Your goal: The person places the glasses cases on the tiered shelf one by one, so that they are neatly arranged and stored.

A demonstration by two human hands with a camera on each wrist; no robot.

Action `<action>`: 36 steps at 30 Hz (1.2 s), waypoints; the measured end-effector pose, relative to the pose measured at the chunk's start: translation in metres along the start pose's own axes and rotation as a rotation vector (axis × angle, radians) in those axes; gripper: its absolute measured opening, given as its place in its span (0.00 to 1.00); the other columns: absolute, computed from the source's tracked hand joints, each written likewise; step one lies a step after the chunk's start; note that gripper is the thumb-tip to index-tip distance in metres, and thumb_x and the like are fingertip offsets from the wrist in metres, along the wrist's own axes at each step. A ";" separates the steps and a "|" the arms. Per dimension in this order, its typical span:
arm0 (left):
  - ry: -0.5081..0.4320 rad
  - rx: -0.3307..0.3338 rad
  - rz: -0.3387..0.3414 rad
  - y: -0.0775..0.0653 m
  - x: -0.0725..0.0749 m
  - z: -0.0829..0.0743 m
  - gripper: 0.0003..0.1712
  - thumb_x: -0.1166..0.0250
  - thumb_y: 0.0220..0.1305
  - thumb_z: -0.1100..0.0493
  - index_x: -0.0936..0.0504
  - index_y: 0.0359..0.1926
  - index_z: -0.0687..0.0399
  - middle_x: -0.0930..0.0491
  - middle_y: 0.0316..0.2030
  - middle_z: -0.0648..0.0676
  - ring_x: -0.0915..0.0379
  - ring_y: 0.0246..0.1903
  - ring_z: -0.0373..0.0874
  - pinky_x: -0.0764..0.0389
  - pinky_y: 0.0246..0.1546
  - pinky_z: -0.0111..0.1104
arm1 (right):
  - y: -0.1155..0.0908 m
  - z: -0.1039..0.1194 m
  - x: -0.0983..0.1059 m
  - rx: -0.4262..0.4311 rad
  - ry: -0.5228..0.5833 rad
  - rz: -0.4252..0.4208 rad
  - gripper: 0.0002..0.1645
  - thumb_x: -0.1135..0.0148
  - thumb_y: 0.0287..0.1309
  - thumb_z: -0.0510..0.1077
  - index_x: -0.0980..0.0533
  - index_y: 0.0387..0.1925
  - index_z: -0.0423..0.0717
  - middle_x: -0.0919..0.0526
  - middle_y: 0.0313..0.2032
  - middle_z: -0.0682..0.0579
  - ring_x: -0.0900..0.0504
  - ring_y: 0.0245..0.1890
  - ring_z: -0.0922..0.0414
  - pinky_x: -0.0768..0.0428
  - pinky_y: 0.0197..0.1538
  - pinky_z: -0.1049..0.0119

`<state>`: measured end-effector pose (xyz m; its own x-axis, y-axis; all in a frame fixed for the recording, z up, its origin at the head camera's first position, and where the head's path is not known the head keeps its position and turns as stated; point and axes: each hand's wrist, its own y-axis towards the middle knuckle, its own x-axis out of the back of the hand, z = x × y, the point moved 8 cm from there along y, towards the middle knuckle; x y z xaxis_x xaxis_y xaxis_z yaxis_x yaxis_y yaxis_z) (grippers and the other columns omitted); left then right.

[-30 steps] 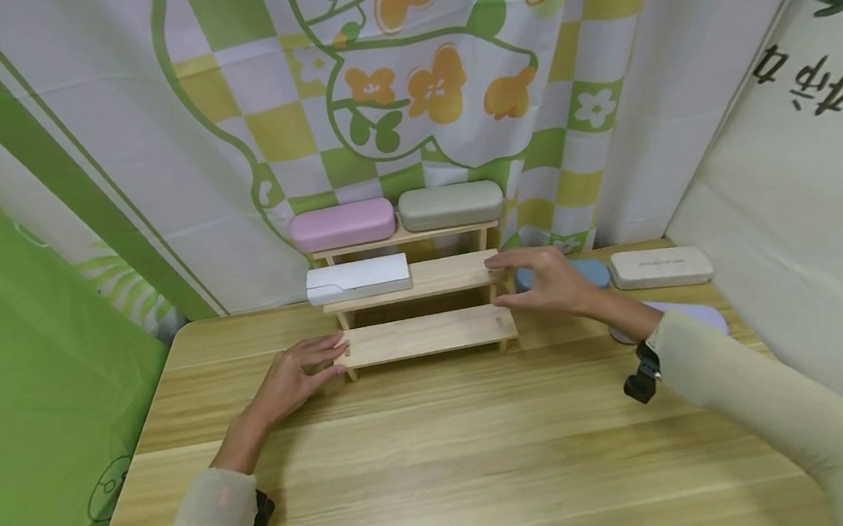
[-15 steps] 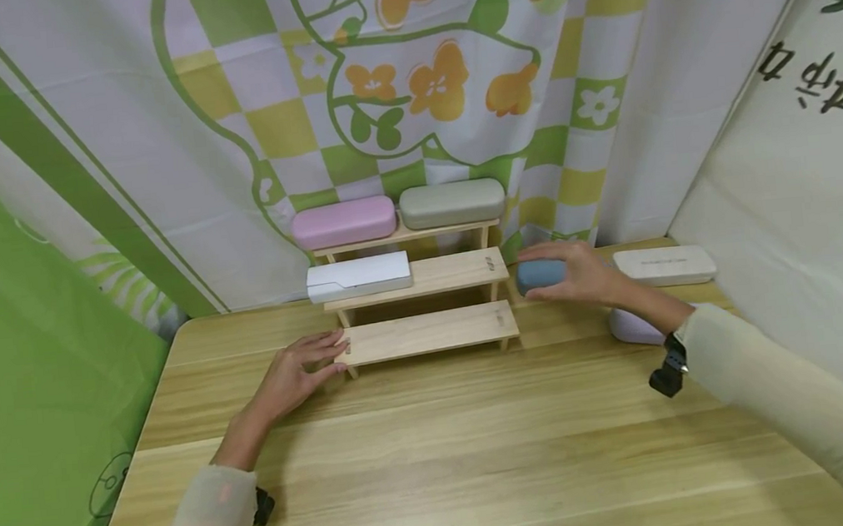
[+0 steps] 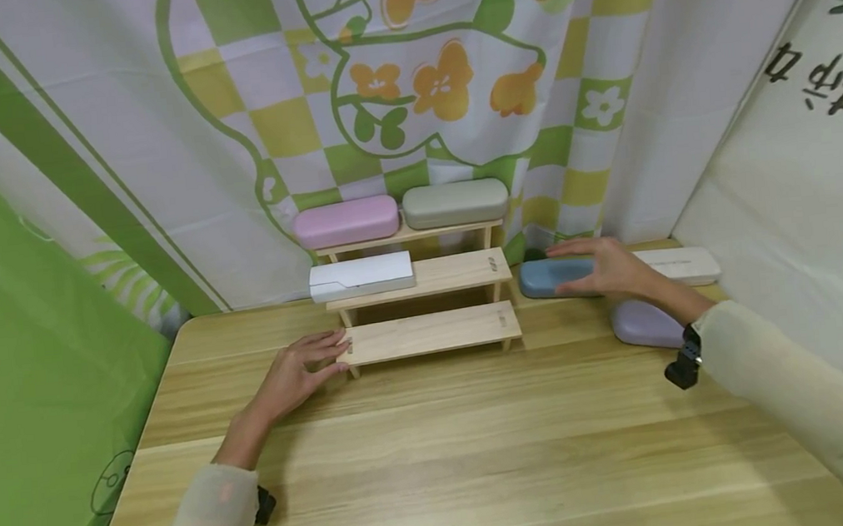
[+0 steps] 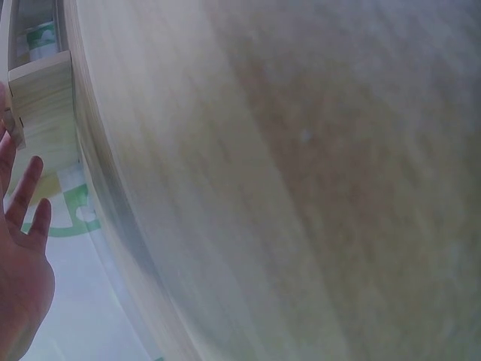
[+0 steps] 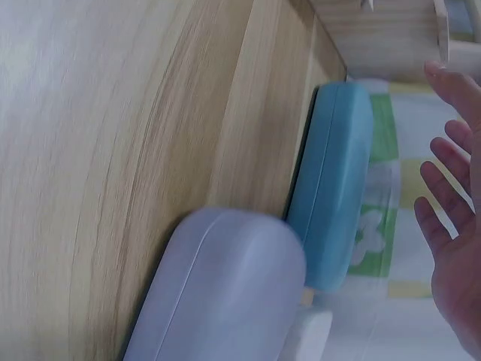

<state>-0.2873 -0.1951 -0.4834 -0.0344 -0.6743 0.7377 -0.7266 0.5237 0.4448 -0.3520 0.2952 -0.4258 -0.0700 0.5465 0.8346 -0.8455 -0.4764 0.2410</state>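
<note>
A three-step wooden display stand (image 3: 428,337) stands at the back of the table. At the left end of its lowest step, my left hand (image 3: 292,383) touches the wood with thumb and index finger; its other fingers (image 4: 28,184) are extended and spread in the left wrist view. My right hand (image 3: 613,269) hovers over a blue glasses case (image 3: 554,276) to the right of the stand. The right wrist view shows its fingers (image 5: 445,188) apart from that case, with nothing between them. A lavender glasses case (image 5: 225,293) lies nearer, partly under the right forearm.
Pink (image 3: 346,222) and grey-green (image 3: 456,203) glasses cases sit on the top step. A white case (image 3: 361,277) occupies the middle step's left half. Another white case (image 3: 681,265) lies at the far right, partly behind the right hand. A patterned curtain (image 3: 440,128) hangs behind.
My right hand has left the right end of the middle step and moved rightward over the blue case. The left hand keeps its place on the lowest step.
</note>
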 end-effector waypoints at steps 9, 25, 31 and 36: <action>0.002 0.003 -0.004 -0.001 0.001 0.000 0.24 0.20 0.59 0.64 0.11 0.57 0.58 0.18 0.63 0.61 0.19 0.61 0.63 0.20 0.62 0.58 | -0.006 -0.025 -0.001 -0.081 0.030 0.049 0.42 0.15 0.51 0.50 0.20 0.65 0.39 0.21 0.68 0.35 0.27 0.70 0.32 0.30 0.69 0.30; 0.005 0.044 0.022 -0.002 -0.001 0.003 0.25 0.21 0.61 0.61 0.12 0.60 0.54 0.19 0.65 0.56 0.20 0.63 0.59 0.21 0.64 0.55 | -0.011 -0.054 -0.010 -0.147 0.020 0.088 0.42 0.16 0.54 0.51 0.21 0.66 0.36 0.22 0.68 0.34 0.28 0.70 0.30 0.26 0.68 0.32; 0.005 0.053 0.026 -0.003 -0.001 0.006 0.24 0.21 0.62 0.60 0.12 0.60 0.53 0.19 0.66 0.55 0.21 0.64 0.58 0.21 0.66 0.54 | -0.010 -0.064 -0.013 -0.170 -0.015 0.074 0.42 0.15 0.52 0.50 0.20 0.64 0.35 0.19 0.64 0.32 0.19 0.61 0.32 0.19 0.58 0.39; 0.015 0.027 0.017 -0.002 -0.001 0.005 0.24 0.21 0.62 0.60 0.12 0.60 0.53 0.19 0.65 0.56 0.20 0.63 0.60 0.20 0.64 0.56 | -0.009 -0.069 -0.016 -0.190 -0.026 0.081 0.43 0.15 0.51 0.50 0.20 0.64 0.35 0.17 0.60 0.29 0.16 0.54 0.36 0.18 0.54 0.44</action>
<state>-0.2892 -0.1982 -0.4871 -0.0364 -0.6572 0.7528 -0.7446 0.5203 0.4182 -0.3801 0.3382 -0.4755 -0.1302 0.4928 0.8603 -0.9226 -0.3779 0.0769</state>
